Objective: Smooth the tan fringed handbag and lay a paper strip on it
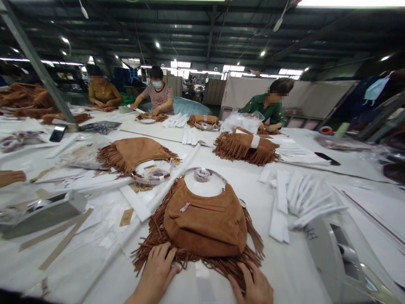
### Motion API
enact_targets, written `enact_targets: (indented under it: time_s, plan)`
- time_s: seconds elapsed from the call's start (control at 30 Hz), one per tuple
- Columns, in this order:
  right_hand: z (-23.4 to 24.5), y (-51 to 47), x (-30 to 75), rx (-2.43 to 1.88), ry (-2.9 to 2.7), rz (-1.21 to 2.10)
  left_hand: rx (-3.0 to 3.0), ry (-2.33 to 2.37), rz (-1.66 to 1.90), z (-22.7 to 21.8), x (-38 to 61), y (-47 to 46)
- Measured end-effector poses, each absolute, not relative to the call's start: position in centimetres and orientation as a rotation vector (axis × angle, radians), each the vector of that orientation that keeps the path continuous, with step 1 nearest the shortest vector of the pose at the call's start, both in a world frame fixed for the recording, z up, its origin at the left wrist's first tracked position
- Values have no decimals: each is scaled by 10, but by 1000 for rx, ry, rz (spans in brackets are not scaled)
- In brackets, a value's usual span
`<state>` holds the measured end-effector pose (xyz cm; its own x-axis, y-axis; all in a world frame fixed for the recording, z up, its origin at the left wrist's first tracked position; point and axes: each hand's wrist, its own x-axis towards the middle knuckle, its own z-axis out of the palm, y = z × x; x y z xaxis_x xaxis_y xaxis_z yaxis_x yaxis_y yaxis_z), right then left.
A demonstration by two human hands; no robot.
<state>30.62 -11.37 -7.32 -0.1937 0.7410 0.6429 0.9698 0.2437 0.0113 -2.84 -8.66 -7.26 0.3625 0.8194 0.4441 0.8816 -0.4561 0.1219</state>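
Observation:
A brown suede handbag (205, 226) lies on the white table in front of me, its zipped pocket facing up and its strap arched away from me. Long fringe spreads out from under it on both sides and along the near edge. My left hand (158, 268) is at the near left corner, its bent fingers closed on the fringe (144, 249). At the near right, my right hand (255, 283) has strands between thumb and fingers. A white strip (202, 274) lies on the table between my hands. Inside the strap's arch sits a wrapped coil (202, 174).
Tape dispensers stand at left (47, 209) and right (341, 257). White paper rolls (300, 194) lie to the right. Another fringed bag (136, 154) and a folded, banded bag (249, 145) lie farther back. Several co-workers, one in a striped shirt (160, 99), handle things across the table.

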Motion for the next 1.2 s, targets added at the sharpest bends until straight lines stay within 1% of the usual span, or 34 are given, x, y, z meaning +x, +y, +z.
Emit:
enact_targets:
  time_s: [0.13, 0.33, 0.47, 0.6, 0.7, 0.8, 0.87, 1.0, 1.1, 1.2]
  plan:
    - [-81, -112, 330, -1586, -2082, -449, -2551, -1425, -658, -98, -57, -91]
    - [-67, -97, 356, -1412, -2165, -636, -2560, -1313, -769, -106, -80, -88]
    - [-57, -89, 357, -1393, -2176, -664, -2483, -1348, -874, -110, -85, -82]
    - [-41, -93, 343, -1393, -2072, -651, -2530, -1508, -761, -93, -90, -90]
    - [-30, -104, 319, -1341, -2007, -470, -2501, -1671, -795, -70, -80, -99]
    - [-31, -109, 287, -1309, -2036, -228, -2504, -1699, -854, -53, -50, -96]
    - [-39, -108, 268, -1384, -2075, -124, -2530, -1675, -795, -52, -24, -88]
    - [-58, -96, 250, -1574, -2087, -63, -2534, -1706, -580, -70, 14, -67]
    - [-64, -82, 249, -1606, -2084, -13, -2572, -1794, -428, -79, 20, -49]
    - [-61, -64, 250, -1610, -2091, -53, -2654, -1797, -348, -76, 16, -26]
